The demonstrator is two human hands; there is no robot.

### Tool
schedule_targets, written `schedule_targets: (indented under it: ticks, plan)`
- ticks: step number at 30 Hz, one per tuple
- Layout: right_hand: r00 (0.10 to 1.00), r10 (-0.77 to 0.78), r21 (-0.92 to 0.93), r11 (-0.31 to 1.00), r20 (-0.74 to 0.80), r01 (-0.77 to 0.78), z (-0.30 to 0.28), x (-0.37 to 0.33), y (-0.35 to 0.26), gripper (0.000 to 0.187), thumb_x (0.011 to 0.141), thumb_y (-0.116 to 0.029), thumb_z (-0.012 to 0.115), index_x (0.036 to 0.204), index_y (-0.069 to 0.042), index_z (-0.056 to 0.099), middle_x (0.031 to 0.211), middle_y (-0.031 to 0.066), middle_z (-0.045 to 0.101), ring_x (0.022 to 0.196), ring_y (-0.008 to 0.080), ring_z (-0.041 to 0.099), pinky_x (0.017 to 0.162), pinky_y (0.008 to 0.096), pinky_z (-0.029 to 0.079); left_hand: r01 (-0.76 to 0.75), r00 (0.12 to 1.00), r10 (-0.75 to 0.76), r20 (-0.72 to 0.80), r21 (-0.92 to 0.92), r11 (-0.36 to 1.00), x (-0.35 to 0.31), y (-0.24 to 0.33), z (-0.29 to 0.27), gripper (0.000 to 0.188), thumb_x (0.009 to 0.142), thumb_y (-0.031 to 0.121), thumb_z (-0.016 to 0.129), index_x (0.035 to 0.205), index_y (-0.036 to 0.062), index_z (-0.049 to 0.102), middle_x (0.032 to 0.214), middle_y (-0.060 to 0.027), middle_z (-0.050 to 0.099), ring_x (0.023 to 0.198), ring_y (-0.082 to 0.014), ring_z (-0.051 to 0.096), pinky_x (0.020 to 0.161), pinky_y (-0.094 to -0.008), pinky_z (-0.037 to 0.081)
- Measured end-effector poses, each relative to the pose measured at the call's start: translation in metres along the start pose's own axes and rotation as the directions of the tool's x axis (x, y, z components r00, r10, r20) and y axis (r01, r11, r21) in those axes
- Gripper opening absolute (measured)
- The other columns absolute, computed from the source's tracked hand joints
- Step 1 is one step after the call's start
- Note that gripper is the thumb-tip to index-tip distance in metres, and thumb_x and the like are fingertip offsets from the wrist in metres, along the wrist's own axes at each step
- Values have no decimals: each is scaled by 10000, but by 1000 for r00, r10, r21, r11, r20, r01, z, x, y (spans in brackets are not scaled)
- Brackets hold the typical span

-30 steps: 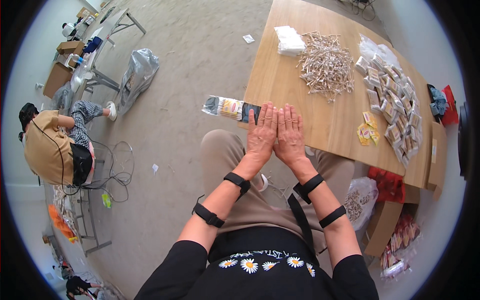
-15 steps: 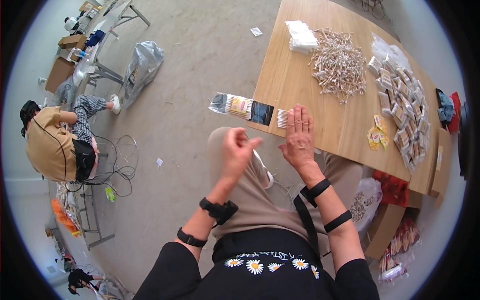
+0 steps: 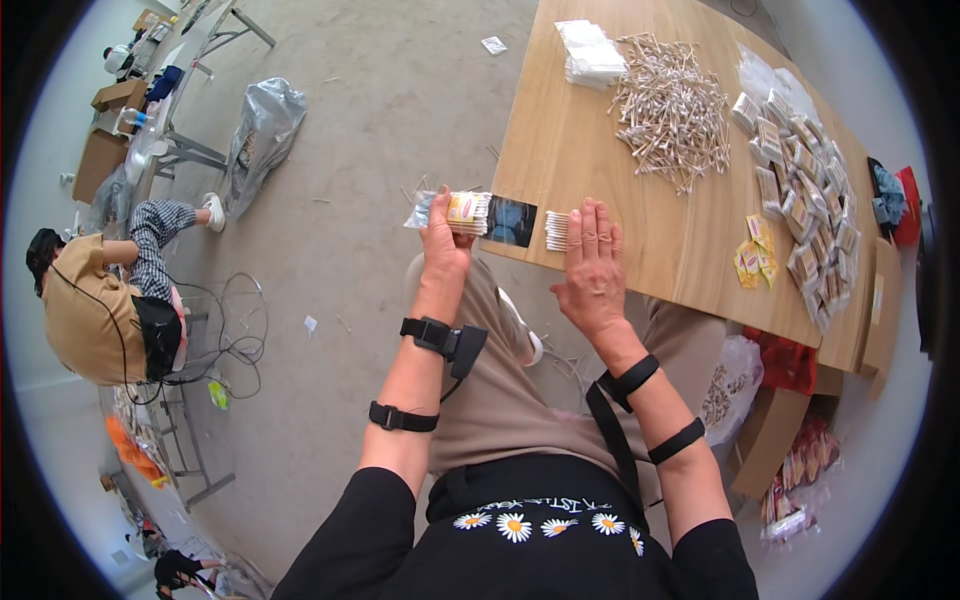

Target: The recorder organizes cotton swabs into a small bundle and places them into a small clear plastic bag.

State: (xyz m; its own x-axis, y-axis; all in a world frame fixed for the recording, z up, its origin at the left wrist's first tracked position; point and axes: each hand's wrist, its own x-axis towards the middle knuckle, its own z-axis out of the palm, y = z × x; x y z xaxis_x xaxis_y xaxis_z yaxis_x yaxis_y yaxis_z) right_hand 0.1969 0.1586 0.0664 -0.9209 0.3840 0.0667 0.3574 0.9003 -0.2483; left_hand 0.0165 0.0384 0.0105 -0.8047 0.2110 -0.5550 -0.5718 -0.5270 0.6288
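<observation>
My left hand (image 3: 447, 247) is closed around a clear packet of cotton swabs (image 3: 468, 211) with a yellow card inside. The packet juts past the table's left edge, and its far fingers are hidden beneath it. To its right, touching or almost touching it, lies a dark square patch (image 3: 512, 220) at the table edge. My right hand (image 3: 594, 270) lies flat, palm down, fingers stretched out side by side. Beside its fingertips a small row of cotton swabs (image 3: 556, 230) shows, partly covered by the hand.
On the wooden table (image 3: 540, 120) are a heap of loose cotton swabs (image 3: 672, 110), white bags (image 3: 590, 52), yellow cards (image 3: 757, 255) and a pile of filled packets (image 3: 810, 190). Cardboard boxes (image 3: 765, 440) stand below. Another person (image 3: 95, 300) sits at left near cables and a grey sack (image 3: 265, 140).
My left hand has moved up to the packet and closed on it; before, it was apart from it, over my knee. My right hand stays flat on the table.
</observation>
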Motion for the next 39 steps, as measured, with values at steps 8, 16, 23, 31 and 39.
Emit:
schedule_targets:
  ticks: [8, 16, 23, 31, 39]
  plan:
    - [999, 12, 10, 1000, -44, -11, 11, 11, -17, 1114, 561, -233, 848, 1438, 61, 226, 1518, 244, 200, 1439, 374, 144, 1170, 445, 143, 207, 978, -207, 7, -108, 972, 20, -8, -19, 170, 847, 260, 697, 865, 141, 576, 784, 6, 642, 640, -109, 629, 516, -248, 513]
    - [998, -44, 48, 998, -42, 46, 22, 34, -54, 953, 638, -194, 755, 1418, 66, 272, 1511, 238, 219, 1432, 381, 161, 1177, 452, 143, 114, 993, -115, 1, -134, 984, 7, -6, -6, 193, 844, 263, 692, 923, 125, 582, 816, -7, 642, 660, -137, 638, 549, -264, 530]
    - [999, -18, 71, 997, -27, 20, 29, 45, -74, 980, 637, -251, 781, 1417, 67, 280, 1522, 235, 198, 1435, 385, 142, 1180, 452, 122, -3, 1000, 2, -29, -57, 998, -2, -2, -3, 207, 859, 248, 668, 986, 104, 590, 863, -1, 631, 721, -140, 644, 582, -288, 541]
    - [990, 38, 138, 990, -136, -19, 43, 50, -85, 1085, 604, -303, 813, 1436, 78, 231, 1524, 247, 186, 1441, 381, 130, 1172, 454, 117, -269, 962, 266, 54, 69, 961, -5, -5, 0, 206, 876, 230, 651, 990, 69, 594, 908, 19, 598, 774, -93, 595, 652, -275, 517]
    - [989, 146, 55, 988, -36, -144, 22, 32, -58, 1198, 548, -446, 838, 1452, 42, 221, 1535, 197, 193, 1452, 335, 111, 1159, 524, 86, -399, 914, 388, 115, 89, 913, -1, -4, -2, 121, 889, 185, 639, 929, 86, 581, 863, 35, 572, 753, -73, 573, 630, -265, 498]
